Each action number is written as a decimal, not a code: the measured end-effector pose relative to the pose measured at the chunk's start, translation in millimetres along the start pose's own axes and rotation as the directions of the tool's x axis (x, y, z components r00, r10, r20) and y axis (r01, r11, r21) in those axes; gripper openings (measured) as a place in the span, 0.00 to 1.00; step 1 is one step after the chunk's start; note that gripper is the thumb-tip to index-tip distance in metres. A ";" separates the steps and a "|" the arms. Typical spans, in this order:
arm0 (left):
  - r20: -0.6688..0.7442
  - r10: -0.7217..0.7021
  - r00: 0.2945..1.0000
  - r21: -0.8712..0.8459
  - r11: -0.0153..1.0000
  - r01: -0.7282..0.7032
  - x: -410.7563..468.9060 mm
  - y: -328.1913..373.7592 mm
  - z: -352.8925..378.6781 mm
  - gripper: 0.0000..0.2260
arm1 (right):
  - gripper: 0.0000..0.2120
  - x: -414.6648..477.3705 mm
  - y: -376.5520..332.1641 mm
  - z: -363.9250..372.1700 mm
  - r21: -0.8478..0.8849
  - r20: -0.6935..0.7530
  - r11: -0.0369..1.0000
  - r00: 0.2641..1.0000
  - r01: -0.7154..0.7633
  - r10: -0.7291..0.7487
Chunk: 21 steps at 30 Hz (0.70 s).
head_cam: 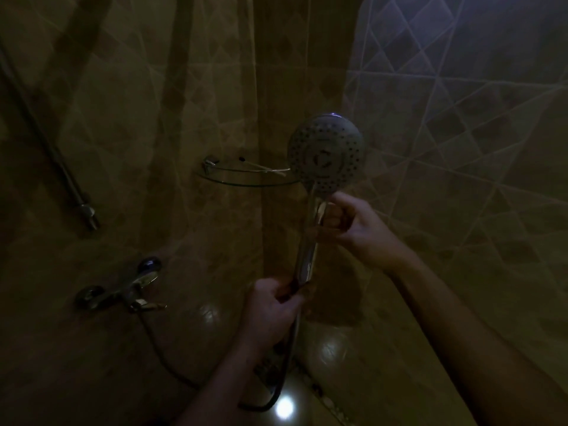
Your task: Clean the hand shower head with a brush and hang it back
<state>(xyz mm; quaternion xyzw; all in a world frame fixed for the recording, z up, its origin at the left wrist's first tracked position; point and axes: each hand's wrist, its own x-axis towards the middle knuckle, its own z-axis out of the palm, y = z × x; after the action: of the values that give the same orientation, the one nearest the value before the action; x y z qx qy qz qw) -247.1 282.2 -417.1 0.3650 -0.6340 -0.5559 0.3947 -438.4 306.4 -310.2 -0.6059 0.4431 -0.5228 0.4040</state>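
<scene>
The room is dim and the walls are covered in brown tiles [129, 124]. The hand shower head [326, 153] is held up in the middle of the view, with its round face full of little holes turned toward the camera. Its shiny handle [309, 241] slopes down and a little to the left. The bottom end of the handle is gripped by the left hand [273, 305], whose fingers are curled shut around it. The upper part of the handle, just under the round face, is touched by the right hand [353, 224]; its fingers are bent around the handle, but how tight the grip is cannot be told in the dark. A dark hose [287, 364] hangs down from the handle past the left wrist and loops near the floor. A glass corner shelf [246, 176] is seen just behind the shower head, to its left. A metal tap [129, 290] is fixed on the left wall, well apart from the hands. A metal rail [66, 179] runs down the wall above the tap.
</scene>
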 end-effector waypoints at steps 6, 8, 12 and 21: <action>-0.018 -0.033 0.999 -0.048 0.998 0.032 3.0 -2.1 4.0 0.14 | 0.22 1.5 2.8 -1.4 -0.003 -0.017 1.000 1.000 -0.023 0.023; -0.018 -0.019 1.000 -0.041 0.999 0.018 4.3 -1.7 3.5 0.10 | 0.24 0.4 0.8 -4.1 0.038 0.023 0.998 0.999 -0.045 0.044; 0.020 0.053 0.998 0.000 0.999 -0.053 2.9 1.4 1.5 0.05 | 0.16 -0.3 -4.8 6.7 -0.091 -0.064 0.995 0.998 -0.031 0.025; -0.010 0.099 0.995 -0.008 0.995 -0.099 0.2 4.9 -1.2 0.06 | 0.21 -4.1 -9.3 9.4 -0.078 -0.013 0.996 0.999 -0.048 0.048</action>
<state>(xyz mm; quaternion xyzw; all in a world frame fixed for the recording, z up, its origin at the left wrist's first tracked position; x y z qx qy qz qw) -246.2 282.0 -412.1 0.3340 -0.6470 -0.5367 0.4263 -428.2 313.2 -303.6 -0.6077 0.4799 -0.4983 0.3899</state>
